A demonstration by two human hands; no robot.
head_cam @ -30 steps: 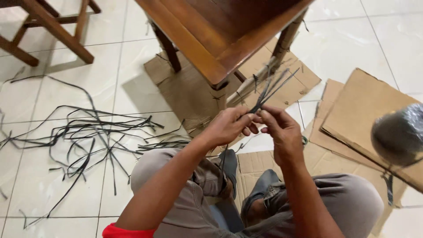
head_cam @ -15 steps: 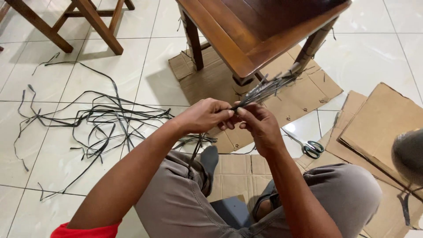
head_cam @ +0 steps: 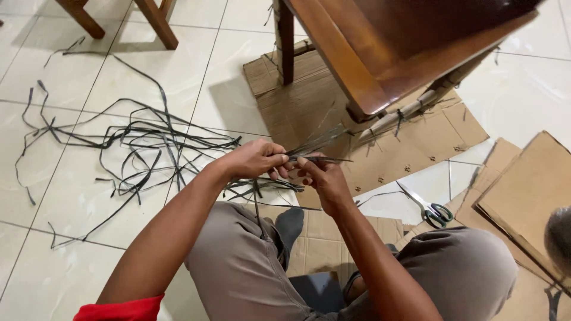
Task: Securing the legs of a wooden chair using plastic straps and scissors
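Note:
I sit on the floor with my knees apart. My left hand (head_cam: 257,159) and my right hand (head_cam: 321,177) meet in front of me, both pinching a thin bundle of dark flat strips (head_cam: 318,145). The bundle fans out toward a bamboo pole (head_cam: 410,112) lying on the cardboard under a wooden table (head_cam: 380,53). My fingertips touch each other around the strips, and the strips' lower ends hang down between my hands.
A tangle of loose dark strips (head_cam: 137,148) spreads over the white tiles at left. Flattened cardboard sheets (head_cam: 410,148) lie under the table and at right. Green-handled scissors (head_cam: 431,211) rest at right of my hand. Wooden chair legs (head_cam: 157,24) stand far left.
The view has shifted so the table and strips sit further right and lower. My hands stay joined on the strip bundle, and the scissors have come into view.

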